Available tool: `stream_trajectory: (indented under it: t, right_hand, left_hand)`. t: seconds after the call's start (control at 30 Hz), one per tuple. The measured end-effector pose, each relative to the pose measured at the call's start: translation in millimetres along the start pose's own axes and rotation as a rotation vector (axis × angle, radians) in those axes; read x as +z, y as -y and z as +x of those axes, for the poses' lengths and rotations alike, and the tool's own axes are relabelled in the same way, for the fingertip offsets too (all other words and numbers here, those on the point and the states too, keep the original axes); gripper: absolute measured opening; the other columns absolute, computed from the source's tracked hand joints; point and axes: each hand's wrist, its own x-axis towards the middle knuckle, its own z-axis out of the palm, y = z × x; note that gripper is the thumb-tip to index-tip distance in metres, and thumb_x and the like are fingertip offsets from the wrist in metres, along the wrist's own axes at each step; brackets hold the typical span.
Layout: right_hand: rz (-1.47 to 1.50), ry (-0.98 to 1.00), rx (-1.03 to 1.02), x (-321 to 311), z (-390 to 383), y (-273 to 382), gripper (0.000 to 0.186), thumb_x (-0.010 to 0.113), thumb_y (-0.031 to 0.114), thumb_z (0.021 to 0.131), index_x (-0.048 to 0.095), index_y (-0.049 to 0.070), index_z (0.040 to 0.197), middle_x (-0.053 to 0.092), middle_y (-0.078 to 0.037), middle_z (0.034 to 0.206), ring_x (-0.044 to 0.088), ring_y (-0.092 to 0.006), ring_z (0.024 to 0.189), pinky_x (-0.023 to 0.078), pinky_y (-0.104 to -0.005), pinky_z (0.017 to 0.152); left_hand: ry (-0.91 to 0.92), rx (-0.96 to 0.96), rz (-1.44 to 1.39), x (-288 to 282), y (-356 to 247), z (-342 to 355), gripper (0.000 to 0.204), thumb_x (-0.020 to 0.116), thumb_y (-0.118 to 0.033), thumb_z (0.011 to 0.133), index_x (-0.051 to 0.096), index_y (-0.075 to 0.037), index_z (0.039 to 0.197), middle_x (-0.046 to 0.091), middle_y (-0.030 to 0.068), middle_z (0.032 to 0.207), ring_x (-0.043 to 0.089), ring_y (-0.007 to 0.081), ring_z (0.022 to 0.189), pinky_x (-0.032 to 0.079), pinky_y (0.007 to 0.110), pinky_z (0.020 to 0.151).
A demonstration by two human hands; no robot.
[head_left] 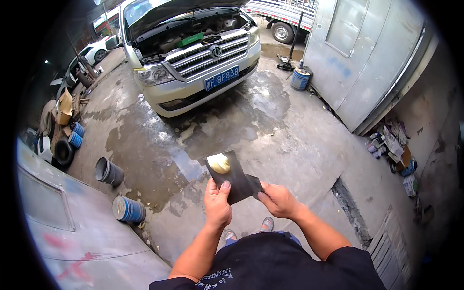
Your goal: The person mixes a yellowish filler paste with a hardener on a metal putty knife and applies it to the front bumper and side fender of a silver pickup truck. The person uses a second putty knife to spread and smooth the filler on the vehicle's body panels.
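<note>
In front of my body, my left hand grips a thin dark mixing board by its lower left edge, thumb on top. A dollop of pale yellow putty lies near the board's far left corner. My right hand pinches a small dark putty scraper between thumb and fingers. The scraper's far end meets or overlaps the right side of the board; whether its edge presses on the surface I cannot tell.
Ahead stands a light-coloured van with its hood raised. A dark bucket and a blue can stand left, beside a metal door. Right are another metal door, a blue bucket and a broken floor channel.
</note>
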Motion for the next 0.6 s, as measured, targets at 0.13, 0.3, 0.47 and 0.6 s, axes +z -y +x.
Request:
stream_trajectory:
  t: [0.13,0.3,0.47,0.6]
  right_hand:
    - [-0.120,-0.078,-0.139,-2,23,23,0.046,0.056,-0.003,0.083,0.049,-0.004,0.129,0.065,-0.019,0.100,0.064,-0.0334,0.086,0.052,-0.0375,0.073]
    - [-0.437,0.093,-0.080,18,-11,-14,0.041,0.054,0.003,0.085,0.051,-0.003,0.126,0.065,-0.020,0.108,0.065,-0.0322,0.093,0.054,-0.0400,0.072]
    - [0.156,-0.108,0.409,-15,-13,-20,0.034,0.052,0.010,0.094,0.048,-0.004,0.125,0.067,-0.014,0.101,0.066,-0.0205,0.087,0.053,-0.0320,0.071]
    - [0.984,0.092,0.495,-27,-27,-13,0.033,0.060,0.014,0.095,0.051,-0.002,0.122,0.064,-0.005,0.104,0.059,-0.0081,0.091,0.047,-0.0237,0.081]
  left_hand:
    - [-0.001,0.072,0.124,2,0,-3,0.029,0.049,-0.004,0.096,0.048,0.000,0.125,0.059,0.0074,0.118,0.056,0.0142,0.106,0.042,0.031,0.097]
    - [0.021,0.136,0.169,4,-3,-3,0.026,0.049,-0.006,0.097,0.048,0.001,0.122,0.060,0.0062,0.114,0.055,0.0126,0.105,0.042,0.028,0.096]
    - [0.005,0.052,0.050,3,-21,6,0.026,0.051,-0.002,0.095,0.048,-0.001,0.120,0.060,0.0075,0.113,0.057,0.0144,0.103,0.045,0.030,0.093]
    - [0.114,-0.314,-0.155,1,-26,10,0.033,0.053,-0.001,0.092,0.045,-0.003,0.124,0.059,0.0099,0.116,0.059,0.0191,0.105,0.048,0.036,0.094]
